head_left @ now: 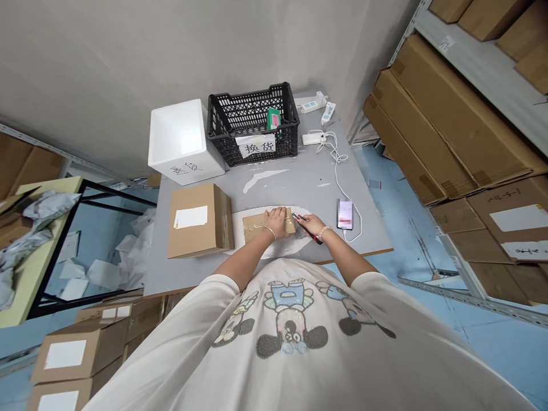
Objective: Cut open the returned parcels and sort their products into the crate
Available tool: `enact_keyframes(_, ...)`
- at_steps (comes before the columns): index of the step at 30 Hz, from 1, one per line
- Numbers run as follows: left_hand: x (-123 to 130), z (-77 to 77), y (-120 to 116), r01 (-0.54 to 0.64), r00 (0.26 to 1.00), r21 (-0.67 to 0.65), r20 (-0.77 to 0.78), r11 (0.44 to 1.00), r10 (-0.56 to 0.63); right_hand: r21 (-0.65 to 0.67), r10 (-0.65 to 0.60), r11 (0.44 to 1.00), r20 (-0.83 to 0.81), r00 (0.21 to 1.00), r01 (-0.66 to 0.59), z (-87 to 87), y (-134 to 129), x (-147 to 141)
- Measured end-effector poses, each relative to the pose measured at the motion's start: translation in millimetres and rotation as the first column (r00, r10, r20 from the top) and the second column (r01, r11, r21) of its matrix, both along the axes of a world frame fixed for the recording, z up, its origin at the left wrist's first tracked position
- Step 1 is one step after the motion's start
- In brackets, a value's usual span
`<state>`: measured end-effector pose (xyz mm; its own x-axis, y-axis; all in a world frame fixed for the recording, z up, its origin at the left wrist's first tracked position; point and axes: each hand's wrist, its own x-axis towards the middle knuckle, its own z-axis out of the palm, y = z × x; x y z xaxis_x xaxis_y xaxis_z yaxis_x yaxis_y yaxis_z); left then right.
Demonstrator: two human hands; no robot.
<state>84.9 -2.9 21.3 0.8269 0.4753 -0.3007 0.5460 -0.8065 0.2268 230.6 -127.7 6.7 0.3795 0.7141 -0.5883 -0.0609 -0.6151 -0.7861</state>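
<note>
A small brown parcel box (254, 224) with shiny tape lies on the table close to my body. Pressed on its top and right part, my left hand (277, 222) holds it steady, fingers pointing away from me. My right hand (314, 225) grips a red and black utility knife (302, 223). The knife's front end is at the right end of the box; whether the blade touches the tape is too small to tell. Left of the small box stands a larger cardboard box (199, 222) with a white label.
Behind are a white foam bin (186, 140) and a black plastic crate (252, 117) with a green box inside. On the right, a phone (345, 214) is plugged into a white cable near several power strips (314, 138). Carton-filled shelves (454, 114) flank the table (278, 185).
</note>
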Motion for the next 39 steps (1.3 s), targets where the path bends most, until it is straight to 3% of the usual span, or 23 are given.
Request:
enact_keyframes(7,1.6,0.3,2.8,0.0,1.0,0.003,-0.005,1.0,0.0,-0.047,0.104,0.994,0.024,0.994,-0.103,5.1,-12.0,-3.2)
enact_keyframes(13,2.4,-0.5,4.5,0.018,1.0,0.004,-0.007,1.0,-0.018,-0.107,0.265,0.963,0.214,0.94,-0.247,-6.6,-28.5,-15.9)
enact_keyframes(16,0.5,-3.7,4.7,0.023,1.0,0.003,0.0,1.0,-0.023,-0.074,0.217,0.976,0.212,0.953,-0.206,-13.8,-36.2,-18.9)
enact_keyframes(19,-4.8,-7.0,7.4,0.06,0.998,-0.008,-0.005,0.998,-0.06,-0.037,0.083,0.996,0.174,0.981,-0.077,-20.6,-43.1,-14.3)
enact_keyframes(22,-14.2,-7.5,16.1,0.105,0.994,-0.049,0.006,0.993,-0.105,-0.039,0.021,0.999,0.264,0.964,-0.01,-27.9,-47.8,-2.0)
enact_keyframes(27,-35.1,-3.5,44.2,-0.027,0.999,-0.112,-0.022,0.993,0.025,-0.229,0.143,0.973,0.557,0.818,-0.014,-45.0,-49.2,18.3)
enact_keyframes(30,-44.3,-1.6,56.4,-0.005,1.0,-0.134,-0.024,0.991,0.002,-0.346,0.252,0.938,0.612,0.75,-0.033,-55.5,-44.9,21.4)
enact_keyframes(34,-48.3,-2.4,55.5,0.025,1.0,-0.124,0.017,0.992,-0.023,-0.414,0.32,0.91,0.663,0.677,-0.024,-63.6,-31.9,19.1)
enact_keyframes(39,-47.5,-5.2,46.4,0.006,1.0,-0.103,0.029,0.995,-0.003,-0.481,0.356,0.877,0.653,0.668,0.003,-71.4,-20.1,19.4)
